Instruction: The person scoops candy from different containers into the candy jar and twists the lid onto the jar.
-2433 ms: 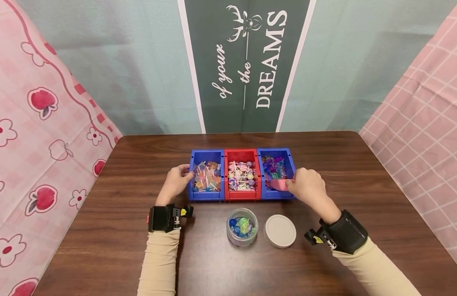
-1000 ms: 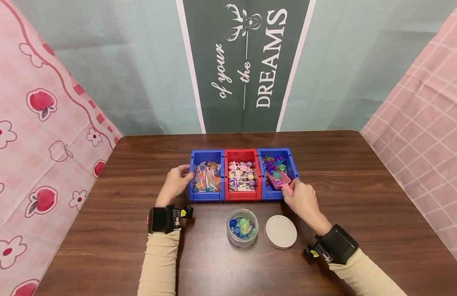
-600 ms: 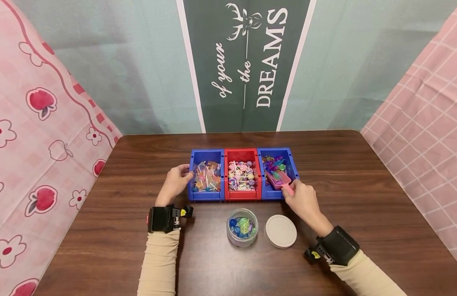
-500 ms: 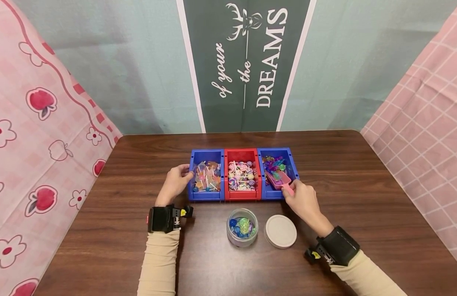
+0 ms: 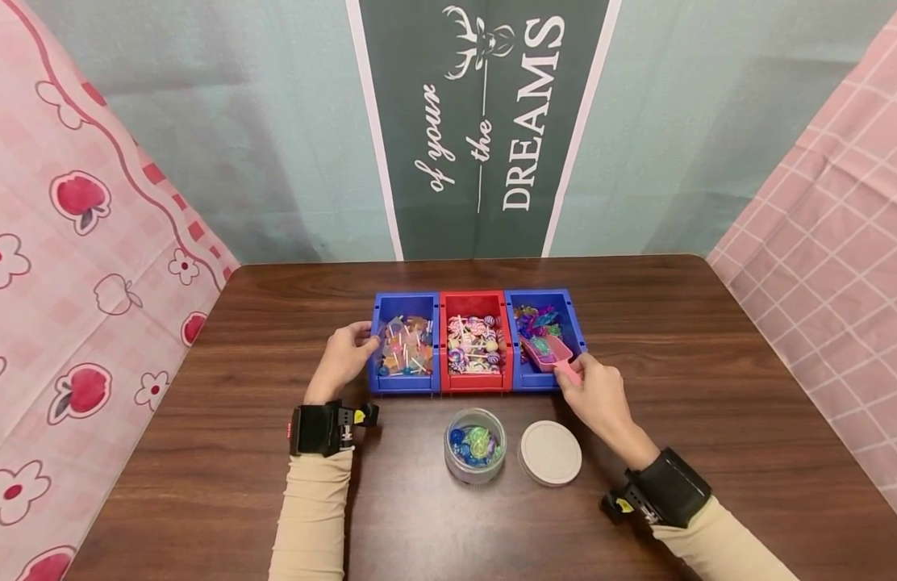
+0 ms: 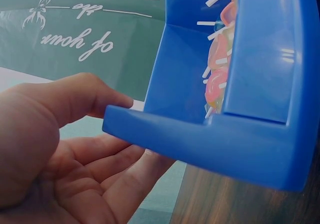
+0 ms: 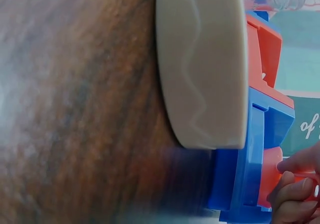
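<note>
In the head view my left hand holds the left side wall of the left blue bin. The left wrist view has the thumb at the wall's rim and the other fingers beneath. Across the row, my right hand pinches the handle of a pink scoop. The scoop rests low in the right blue bin, with shiny translucent pieces in its bowl. More purple, blue and green pieces lie behind it. The right wrist view shows the fingers on the scoop, partly cut off at the edge.
Between the blue bins stands a red bin of small lollipop-like pieces. In front of it is an uncovered clear jar partly filled with blue and green pieces. A round whitish lid lies to its right on the wooden table.
Since the earliest frame my right hand has come toward the front edge of the right bin. The scoop, earlier dug into the pieces, now bears some. My left hand stays put.
</note>
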A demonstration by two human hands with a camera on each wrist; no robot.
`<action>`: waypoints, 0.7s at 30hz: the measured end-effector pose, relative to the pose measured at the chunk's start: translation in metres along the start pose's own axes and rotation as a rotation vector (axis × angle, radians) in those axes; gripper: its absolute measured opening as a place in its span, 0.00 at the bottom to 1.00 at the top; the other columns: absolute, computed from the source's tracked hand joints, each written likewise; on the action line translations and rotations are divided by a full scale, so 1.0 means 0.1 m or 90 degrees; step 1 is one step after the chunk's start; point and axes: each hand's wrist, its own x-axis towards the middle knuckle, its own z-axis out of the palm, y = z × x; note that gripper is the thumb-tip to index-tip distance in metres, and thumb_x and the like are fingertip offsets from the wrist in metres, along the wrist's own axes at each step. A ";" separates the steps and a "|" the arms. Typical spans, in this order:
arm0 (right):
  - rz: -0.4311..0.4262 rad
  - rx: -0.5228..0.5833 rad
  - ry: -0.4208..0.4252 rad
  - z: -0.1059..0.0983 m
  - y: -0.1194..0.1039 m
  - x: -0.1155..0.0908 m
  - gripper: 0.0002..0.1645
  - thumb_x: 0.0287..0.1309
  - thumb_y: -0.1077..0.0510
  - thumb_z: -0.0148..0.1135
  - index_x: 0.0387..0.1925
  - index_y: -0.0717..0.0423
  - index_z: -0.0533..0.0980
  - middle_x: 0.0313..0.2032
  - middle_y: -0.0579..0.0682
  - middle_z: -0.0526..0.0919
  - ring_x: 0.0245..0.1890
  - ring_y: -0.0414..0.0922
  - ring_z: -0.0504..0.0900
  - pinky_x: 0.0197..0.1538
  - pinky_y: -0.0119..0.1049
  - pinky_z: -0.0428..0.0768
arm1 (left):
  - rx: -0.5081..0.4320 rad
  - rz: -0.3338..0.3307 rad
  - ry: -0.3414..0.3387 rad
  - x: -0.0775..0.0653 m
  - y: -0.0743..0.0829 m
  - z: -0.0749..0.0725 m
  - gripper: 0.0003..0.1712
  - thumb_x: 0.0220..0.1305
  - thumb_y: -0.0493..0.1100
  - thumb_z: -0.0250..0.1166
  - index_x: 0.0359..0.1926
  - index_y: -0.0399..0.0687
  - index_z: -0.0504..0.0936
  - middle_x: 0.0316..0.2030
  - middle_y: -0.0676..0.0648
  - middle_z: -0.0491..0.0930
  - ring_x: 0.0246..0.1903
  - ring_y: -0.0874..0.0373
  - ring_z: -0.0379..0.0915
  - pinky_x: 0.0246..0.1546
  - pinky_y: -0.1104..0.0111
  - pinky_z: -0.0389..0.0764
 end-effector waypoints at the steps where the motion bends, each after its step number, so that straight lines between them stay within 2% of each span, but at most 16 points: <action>1: -0.001 0.003 0.005 -0.01 0.00 0.00 0.13 0.46 0.60 0.67 0.22 0.66 0.74 0.12 0.57 0.75 0.14 0.50 0.69 0.16 0.39 0.66 | -0.001 -0.002 -0.001 0.00 0.00 0.00 0.25 0.65 0.37 0.54 0.60 0.26 0.67 0.52 0.28 0.75 0.51 0.41 0.72 0.55 0.49 0.76; 13: -0.043 0.044 0.060 -0.05 0.03 -0.05 0.11 0.45 0.64 0.69 0.21 0.66 0.74 0.11 0.53 0.73 0.12 0.36 0.61 0.13 0.33 0.62 | 0.000 0.012 0.006 0.00 -0.01 0.00 0.24 0.65 0.35 0.54 0.59 0.24 0.68 0.51 0.27 0.76 0.50 0.40 0.73 0.54 0.49 0.76; 21: -0.049 0.055 0.073 -0.07 0.04 -0.04 0.12 0.44 0.62 0.69 0.21 0.66 0.74 0.11 0.53 0.73 0.12 0.40 0.63 0.13 0.33 0.62 | -0.001 0.006 0.000 0.00 -0.01 0.00 0.25 0.66 0.36 0.53 0.60 0.25 0.67 0.52 0.28 0.75 0.51 0.40 0.72 0.55 0.48 0.75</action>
